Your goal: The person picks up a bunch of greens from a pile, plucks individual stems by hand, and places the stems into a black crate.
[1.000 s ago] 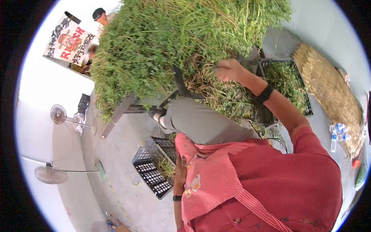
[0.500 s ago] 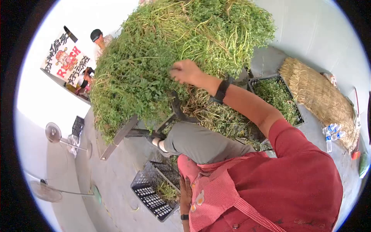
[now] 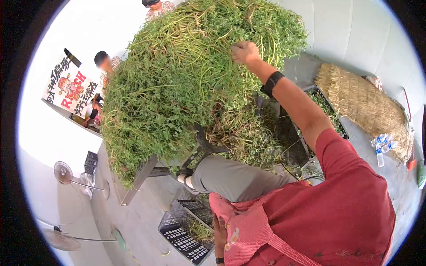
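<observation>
A big heap of leafy green stems (image 3: 168,84) is piled on a raised frame in front of me. My right hand (image 3: 245,52) is over the heap's upper right part, its fingers curled and pressed together among the stems. What they hold, if anything, is too small to make out. My left hand (image 3: 219,232) is low beside my pink checked apron (image 3: 248,230), partly hidden by it. Its visible fingers are stretched out and lie flat, holding nothing that shows.
A black plastic crate (image 3: 184,235) with some stems stands by my left hand. Another crate (image 3: 330,111) holds greens at the right. Loose stems (image 3: 244,133) lie below the heap. Straw matting (image 3: 361,108) and water bottles (image 3: 380,148) are farther right. Two people (image 3: 106,64) are behind the heap.
My right hand has moved up and to the right across the heap. My view has shifted, bringing a second person into sight at the top. My left hand stays by the apron.
</observation>
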The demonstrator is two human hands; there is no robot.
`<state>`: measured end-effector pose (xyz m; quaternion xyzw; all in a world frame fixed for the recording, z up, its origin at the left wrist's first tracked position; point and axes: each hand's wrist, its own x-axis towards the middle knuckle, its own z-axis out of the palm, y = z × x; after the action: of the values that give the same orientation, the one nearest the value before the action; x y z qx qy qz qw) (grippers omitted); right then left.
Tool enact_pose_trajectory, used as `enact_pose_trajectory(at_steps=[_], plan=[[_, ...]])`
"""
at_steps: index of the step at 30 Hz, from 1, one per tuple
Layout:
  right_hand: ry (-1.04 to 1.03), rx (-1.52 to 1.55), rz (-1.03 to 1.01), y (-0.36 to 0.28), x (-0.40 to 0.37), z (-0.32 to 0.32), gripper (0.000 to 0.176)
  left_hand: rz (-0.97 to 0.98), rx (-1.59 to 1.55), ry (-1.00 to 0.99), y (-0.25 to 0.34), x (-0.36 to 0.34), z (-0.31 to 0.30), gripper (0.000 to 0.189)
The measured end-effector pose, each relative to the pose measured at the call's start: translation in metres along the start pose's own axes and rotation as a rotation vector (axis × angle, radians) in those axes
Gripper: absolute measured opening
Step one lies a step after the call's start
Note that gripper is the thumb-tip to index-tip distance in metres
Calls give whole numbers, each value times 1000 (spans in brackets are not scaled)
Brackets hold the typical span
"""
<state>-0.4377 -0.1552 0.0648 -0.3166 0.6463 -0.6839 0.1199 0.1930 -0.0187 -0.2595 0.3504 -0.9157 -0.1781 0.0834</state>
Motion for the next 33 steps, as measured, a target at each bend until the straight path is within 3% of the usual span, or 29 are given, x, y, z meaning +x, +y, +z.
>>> enact_pose_trajectory(at_steps=[2, 3, 4, 5, 6, 9, 12, 16, 18, 19, 23, 28, 31, 33], plan=[[-23, -150, -50, -11, -2, 10, 28, 119, 0, 38, -47, -6, 30, 54], [-59, -176, -68, -17, -5, 17, 25, 103, 8, -3, -34, -3, 18, 51], [-97, -205, -80, -17, -6, 22, 24, -122, -212, -63, 13, 11, -15, 54], [-90, -321, -343, -9, -3, 29, 22, -374, -462, -66, 64, 29, -51, 57], [-93, -320, -339, -11, -8, 34, 22, -616, -669, -16, 116, 46, -87, 61], [-301, -571, -559, -20, -24, 45, 24, -654, -679, -48, 108, 51, -87, 54], [-459, -822, -445, -28, -38, 56, 26, -528, -537, -74, 120, 63, -113, 46], [-512, -914, -552, -25, -46, 55, 32, -400, -479, 24, 110, 80, -117, 40], [-461, -877, -619, -17, -51, 52, 31, -173, -225, 270, 119, 93, -126, 39], [-401, -837, -688, -14, -53, 50, 30, -231, -394, 313, 121, 95, -128, 35], [-367, -853, -748, -21, -62, 52, 31, -259, -586, 248, 148, 124, -152, 29], [-451, -824, -1137, -12, -51, 67, 29, -182, -620, 264, 147, 125, -128, 33], [-477, -967, -1040, -18, -54, 71, 23, -209, -671, 229, 154, 119, -131, 35], [-442, -898, -1117, -21, -58, 63, 20, -247, -671, 222, 160, 117, -134, 36]])
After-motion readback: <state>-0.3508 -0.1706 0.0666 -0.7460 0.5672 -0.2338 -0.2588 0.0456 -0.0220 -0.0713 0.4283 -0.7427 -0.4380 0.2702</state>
